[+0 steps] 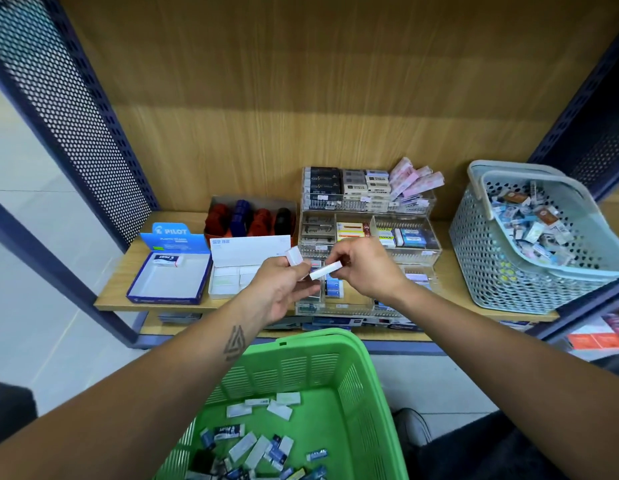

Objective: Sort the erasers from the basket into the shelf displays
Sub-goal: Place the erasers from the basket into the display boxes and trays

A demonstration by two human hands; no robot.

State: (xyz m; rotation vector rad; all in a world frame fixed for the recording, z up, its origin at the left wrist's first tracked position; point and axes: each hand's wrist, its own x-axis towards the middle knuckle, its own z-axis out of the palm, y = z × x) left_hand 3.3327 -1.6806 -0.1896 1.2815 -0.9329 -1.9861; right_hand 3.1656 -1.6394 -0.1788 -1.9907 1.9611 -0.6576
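Forearms extend forward from the lower corners over a green basket (356,386) whose floor carries loose erasers (256,445), white and blue-sleeved. Both hands meet above the shelf edge. The left hand (283,289), palm up, curls its fingers around a small stack of white erasers (294,255). The right hand (365,268), knuckles up, pinches one end of a single white eraser (324,271) between thumb and fingertips; its other end lies at the left fingers. Behind them, the wooden shelf (128,271) bears a blue Pilot display box (169,271) with one eraser, a white display box (238,265), a clear acrylic organizer (366,216) with stock, and a pale blue basket (502,258) at right.
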